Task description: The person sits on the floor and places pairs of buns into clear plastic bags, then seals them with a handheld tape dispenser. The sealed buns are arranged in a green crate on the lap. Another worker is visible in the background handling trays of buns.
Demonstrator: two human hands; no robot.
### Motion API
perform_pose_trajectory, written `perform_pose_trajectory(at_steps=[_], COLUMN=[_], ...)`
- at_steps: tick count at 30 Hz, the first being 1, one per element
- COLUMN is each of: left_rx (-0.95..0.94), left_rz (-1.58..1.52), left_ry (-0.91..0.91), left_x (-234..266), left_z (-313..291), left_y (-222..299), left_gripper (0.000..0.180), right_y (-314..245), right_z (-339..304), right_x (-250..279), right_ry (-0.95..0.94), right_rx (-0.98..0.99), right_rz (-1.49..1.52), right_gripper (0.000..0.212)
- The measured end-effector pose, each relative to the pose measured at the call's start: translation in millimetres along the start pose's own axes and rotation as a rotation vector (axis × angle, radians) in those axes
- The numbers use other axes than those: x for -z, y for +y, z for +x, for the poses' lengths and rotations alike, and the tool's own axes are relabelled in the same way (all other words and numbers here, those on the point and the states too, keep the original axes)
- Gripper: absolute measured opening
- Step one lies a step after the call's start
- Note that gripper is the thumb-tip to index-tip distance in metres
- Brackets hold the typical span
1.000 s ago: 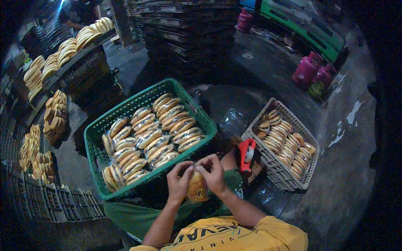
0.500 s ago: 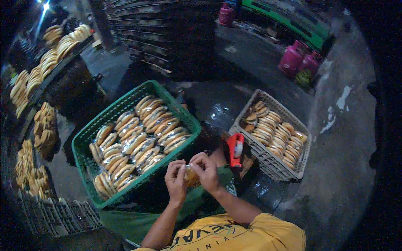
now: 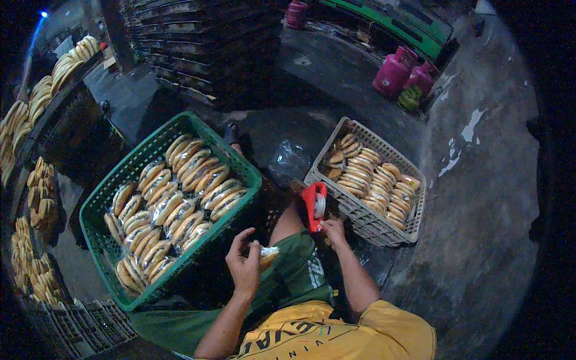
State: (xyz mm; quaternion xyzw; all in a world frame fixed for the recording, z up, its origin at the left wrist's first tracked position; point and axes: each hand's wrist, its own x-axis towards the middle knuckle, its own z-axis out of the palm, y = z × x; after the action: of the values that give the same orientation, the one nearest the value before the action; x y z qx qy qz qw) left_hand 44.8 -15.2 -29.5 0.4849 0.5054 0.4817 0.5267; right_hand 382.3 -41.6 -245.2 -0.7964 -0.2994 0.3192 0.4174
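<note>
Left hand [image 3: 243, 267]: fingers pinch a wrapped bun [image 3: 267, 260], right of the green basket [image 3: 227, 150].
Right hand [image 3: 332, 230]: fingers at the red tape holder [image 3: 310, 205], farther right; cannot tell if pinching.

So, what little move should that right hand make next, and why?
I'd say the right hand should probably pull a short strip from the red tape dispenser: its fingers are right at the near end of the dispenser, which holds a pale roll, while the left hand holds a bun in shiny clear plastic.
</note>
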Motion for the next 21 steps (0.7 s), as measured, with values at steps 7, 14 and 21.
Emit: perform_pose_trajectory(at_steps=[7, 14, 21], left_rx=[-0.056, -0.108, -0.136], left_rz=[0.074, 0.291, 0.308], left_ry=[0.072, 0.088, 0.084], left_x=[4, 4, 16], left_z=[1, 0, -2], left_y=[-4, -3, 1], left_gripper=[0.031, 0.029, 0.031], right_y=[-7, -135, -252], right_z=[-47, -104, -176], right_x=[2, -18, -56], right_ry=[-0.110, -0.416, -0.466], right_rx=[-0.035, 0.315, 0.570], right_rz=[-0.204, 0.293, 0.050], right_gripper=[0.023, 0.011, 0.027])
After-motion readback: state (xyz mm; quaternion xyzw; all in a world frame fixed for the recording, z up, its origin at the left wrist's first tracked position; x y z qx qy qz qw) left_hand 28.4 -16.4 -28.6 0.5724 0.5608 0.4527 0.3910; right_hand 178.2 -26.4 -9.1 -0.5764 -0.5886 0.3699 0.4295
